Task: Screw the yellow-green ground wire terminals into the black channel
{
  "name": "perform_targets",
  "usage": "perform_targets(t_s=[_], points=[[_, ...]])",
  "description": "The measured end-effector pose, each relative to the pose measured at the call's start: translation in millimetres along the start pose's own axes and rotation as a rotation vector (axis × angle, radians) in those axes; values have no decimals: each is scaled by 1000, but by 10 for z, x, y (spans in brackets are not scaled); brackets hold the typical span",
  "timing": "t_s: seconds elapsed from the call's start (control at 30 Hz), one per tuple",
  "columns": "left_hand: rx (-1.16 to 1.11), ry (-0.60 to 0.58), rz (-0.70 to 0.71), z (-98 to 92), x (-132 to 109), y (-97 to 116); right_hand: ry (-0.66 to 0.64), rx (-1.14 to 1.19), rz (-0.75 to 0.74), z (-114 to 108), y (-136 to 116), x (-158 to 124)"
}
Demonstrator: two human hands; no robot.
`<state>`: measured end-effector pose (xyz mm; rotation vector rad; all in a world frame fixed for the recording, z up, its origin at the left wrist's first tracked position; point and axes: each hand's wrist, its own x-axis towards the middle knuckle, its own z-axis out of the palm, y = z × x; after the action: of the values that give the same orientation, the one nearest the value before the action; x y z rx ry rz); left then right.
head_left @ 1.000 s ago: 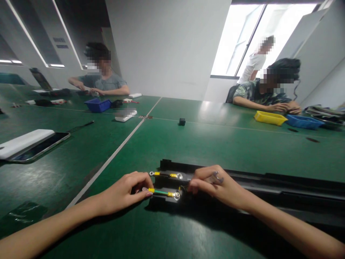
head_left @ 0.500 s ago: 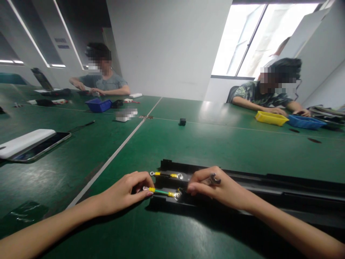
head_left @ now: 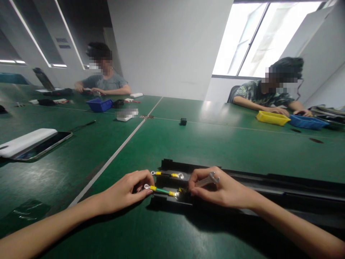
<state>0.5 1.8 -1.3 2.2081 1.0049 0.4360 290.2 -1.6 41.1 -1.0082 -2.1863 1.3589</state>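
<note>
With the right hand, held a silver open-ended wrench, clamped between thumb and fingers, with its forked end out by the base of the thumb. Had the left hand curled at the ring lug of a green wire; could not tell a pinch from a light brace there. Had that wire, yellow-sleeved at both ends, across the left end of a long black housing, with its right lug near the right fingertips. Saw a black wire just behind, roughly alongside, also reaching past the edge.

Worked on a glossy green desk, crossed slantwise by a pale seam and washed with glare towards the back. Cast a dark shadow beneath the right forearm. Saw a phone beside a white slab to the left, and a small black block farther back.

Noticed a dark blue bin near one co-worker in grey, and a yellow bin and a lighter blue bin before another, in a patterned shirt. Faced a plain pale wall, with a bright window to the right.
</note>
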Motion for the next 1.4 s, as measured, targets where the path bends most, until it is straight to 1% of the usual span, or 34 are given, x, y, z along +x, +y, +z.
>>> perform_targets(t_s=[0.13, 0.37, 0.53, 0.9, 1.1, 1.2, 1.4], points=[[1, 0, -7, -5, 4, 12, -11, -31, -12, -7, -5, -7], [-15, -5, -22, -14, 15, 13, -15, -81, -94, -24, -21, -28], [-23, -6, -23, -15, 1, 11, -7, -94, -107, -36, -38, -20], [-7, -18, 10, -22, -7, 42, -8, -124, -89, -36, -30, -16], [-85, -38, 0, -64, -31, 42, -11, -110, -69, -37, -22, -21], [-90, -46, -21, -67, -36, 38, -16, -101, -72, -35, -15, -22], [-86, -37, -16, -64, -21, 28, -16, -96, -67, -34, -7, -27]])
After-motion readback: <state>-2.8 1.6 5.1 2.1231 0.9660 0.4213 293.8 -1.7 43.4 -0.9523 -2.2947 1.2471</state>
